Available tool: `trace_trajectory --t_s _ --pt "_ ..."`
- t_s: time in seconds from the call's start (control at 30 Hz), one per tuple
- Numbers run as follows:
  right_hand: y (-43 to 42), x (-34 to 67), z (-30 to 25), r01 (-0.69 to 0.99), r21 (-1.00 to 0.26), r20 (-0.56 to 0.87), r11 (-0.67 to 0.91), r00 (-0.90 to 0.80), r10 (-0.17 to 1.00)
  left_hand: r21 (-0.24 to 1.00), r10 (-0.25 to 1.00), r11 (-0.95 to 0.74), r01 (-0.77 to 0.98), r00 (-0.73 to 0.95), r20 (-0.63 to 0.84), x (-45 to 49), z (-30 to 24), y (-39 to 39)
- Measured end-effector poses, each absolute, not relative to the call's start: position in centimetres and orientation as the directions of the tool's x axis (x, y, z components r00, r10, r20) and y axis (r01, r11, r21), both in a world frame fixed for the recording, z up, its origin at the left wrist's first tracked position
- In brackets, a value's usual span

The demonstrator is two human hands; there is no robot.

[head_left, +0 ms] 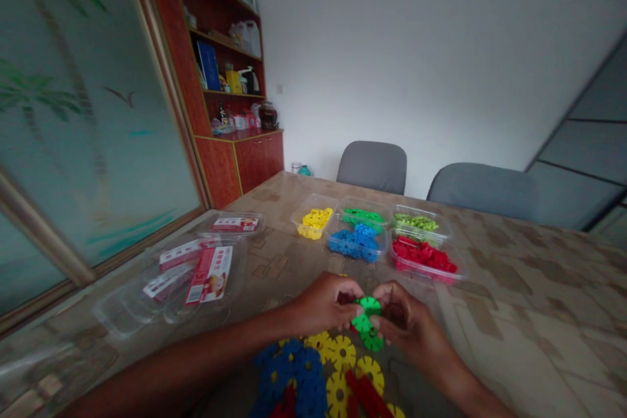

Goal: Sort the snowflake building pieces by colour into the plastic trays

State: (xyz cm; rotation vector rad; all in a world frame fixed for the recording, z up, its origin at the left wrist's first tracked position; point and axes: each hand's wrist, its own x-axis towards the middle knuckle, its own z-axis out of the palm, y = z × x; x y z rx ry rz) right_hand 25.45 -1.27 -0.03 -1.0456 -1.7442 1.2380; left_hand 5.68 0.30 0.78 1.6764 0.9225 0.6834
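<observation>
Both of my hands meet over the near part of the table, fingers pinched around green notched plastic discs (363, 321). My left hand (330, 304) grips them from the left, and my right hand (404, 320) from the right. At least two green discs show between the fingers; how they join is partly hidden. Below my hands lies a built piece of yellow notched discs (343, 353), blue discs (294, 372) and red discs (367, 395), cut off by the lower edge of the view.
Clear plastic tubs hold yellow discs (317, 221), green discs (362, 215), blue discs (356, 241), lime pieces (416, 222) and red pieces (424, 256). Clear lids with red-and-white labels (210, 274) lie at left. Two grey chairs (373, 166) stand beyond the table (529, 313).
</observation>
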Motion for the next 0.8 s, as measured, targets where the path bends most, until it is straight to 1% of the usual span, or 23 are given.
trace_trajectory --t_s 0.07,0.2,0.37,0.53,0.67,0.8 --pt "-0.8 26.0 0.1 0.174 -0.96 0.145 0.219 -0.358 0.922 0.957 0.862 -0.172 0.235 0.505 0.031 5.1 1.6 1.0" --pt "0.3 27.1 0.4 0.237 -0.944 0.154 0.228 -0.293 0.943 0.94 0.925 -0.212 0.269 0.365 0.104 4.2 3.9 5.0" --pt "1.1 27.8 0.0 0.283 -0.93 0.148 0.234 -0.294 0.944 0.901 0.965 -0.195 0.388 0.24 0.106 5.1 6.1 13.4" --pt "1.0 28.3 0.0 0.307 -0.922 0.132 0.236 -0.323 0.937 0.843 0.973 -0.207 0.497 0.192 0.127 6.9 7.1 18.9" --pt "0.9 28.9 0.7 0.326 -0.913 0.136 0.246 -0.327 0.935 0.788 0.961 -0.272 0.552 0.202 0.19 6.7 7.0 18.9" --pt "1.1 29.3 1.1 0.359 -0.899 0.133 0.251 -0.322 0.937 0.745 0.922 -0.378 0.549 0.295 0.25 4.4 6.7 14.4"
